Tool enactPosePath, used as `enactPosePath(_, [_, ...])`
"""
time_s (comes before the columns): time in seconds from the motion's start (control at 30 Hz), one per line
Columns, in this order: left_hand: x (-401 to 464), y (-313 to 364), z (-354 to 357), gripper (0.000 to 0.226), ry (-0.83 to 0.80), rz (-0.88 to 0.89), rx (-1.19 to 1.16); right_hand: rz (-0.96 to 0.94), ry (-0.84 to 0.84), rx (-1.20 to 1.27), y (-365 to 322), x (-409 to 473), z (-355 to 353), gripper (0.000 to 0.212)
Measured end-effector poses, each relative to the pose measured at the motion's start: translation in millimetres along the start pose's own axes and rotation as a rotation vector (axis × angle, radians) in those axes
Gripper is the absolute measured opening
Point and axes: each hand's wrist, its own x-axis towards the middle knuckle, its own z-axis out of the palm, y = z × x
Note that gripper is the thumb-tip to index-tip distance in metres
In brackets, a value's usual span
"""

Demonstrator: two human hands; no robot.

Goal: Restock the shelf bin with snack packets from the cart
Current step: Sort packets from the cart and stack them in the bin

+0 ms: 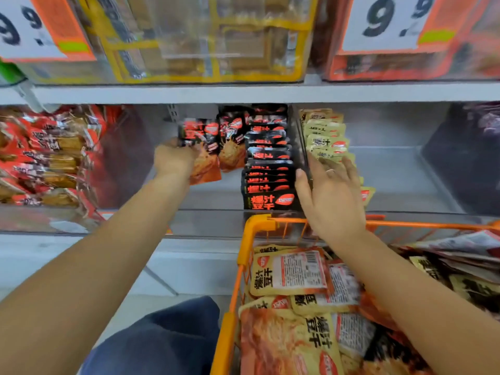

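My left hand [173,158] grips a black and orange snack packet [204,147] and holds it inside the clear shelf bin [216,223], just left of a row of black packets [267,169] standing on edge. My right hand [331,196] is stretched out with straight fingers against a row of beige packets [324,136], beside the divider between the two rows. The orange cart [253,231] at the lower right holds several beige and black packets [292,274].
Red packets [46,158] fill the bin at the left. Above, a grey shelf edge [243,93] carries yellow and orange boxes with price signs [387,20]. The bin's right part shows bare bottom. My knee in blue trousers [162,339] is beside the cart.
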Motion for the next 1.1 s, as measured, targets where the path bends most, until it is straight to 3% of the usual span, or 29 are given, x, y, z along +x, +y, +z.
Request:
enactPosePath(0.17, [33.0, -6.1, 47.1, 0.028, -0.097, -0.101, 0.057, -0.006, 0.025, -0.013, -0.2, 0.3, 4.2, 0.057])
enactPosePath(0.27, [49.2, -11.6, 61.2, 0.012, -0.106, -0.104, 0.137, -0.015, 0.037, -0.018, 1.7, 1.0, 6.4, 0.056])
enactPosePath(0.33, [52.6, -16.0, 67.3, 0.019, -0.092, -0.076, 0.277, -0.019, 0.056, -0.022, 2.4, 1.1, 7.6, 0.056])
enactPosePath(0.47, [47.9, -24.9, 74.9, 0.053, -0.088, -0.017, 0.450, -0.020, 0.079, -0.029, 2.6, 0.8, 10.0, 0.056])
enactPosePath(0.6, [47.4, -28.6, 74.6, 0.039, -0.064, 0.119, 0.627, -0.014, 0.082, -0.041, 2.5, -0.7, 10.5, 0.055])
enactPosePath(0.7, [52.0, -30.8, 75.1, 0.031, -0.029, 0.202, 0.618, -0.011, 0.082, -0.035, 2.6, -0.7, 11.1, 0.054])
enactPosePath(0.8, [53.6, -34.9, 76.3, 0.034, -0.140, 0.182, 0.590, -0.008, 0.089, -0.028, 2.9, -0.3, 12.0, 0.054])
enactPosePath(0.97, [56.6, -43.1, 76.9, 0.044, -0.290, 0.163, 0.517, -0.019, 0.110, -0.023, 2.3, -0.7, 12.3, 0.052])
enactPosePath(1.1, [53.5, -40.1, 76.1, 0.062, -0.234, 0.144, 0.517, -0.013, 0.107, -0.021, 0.7, -1.0, 12.0, 0.051])
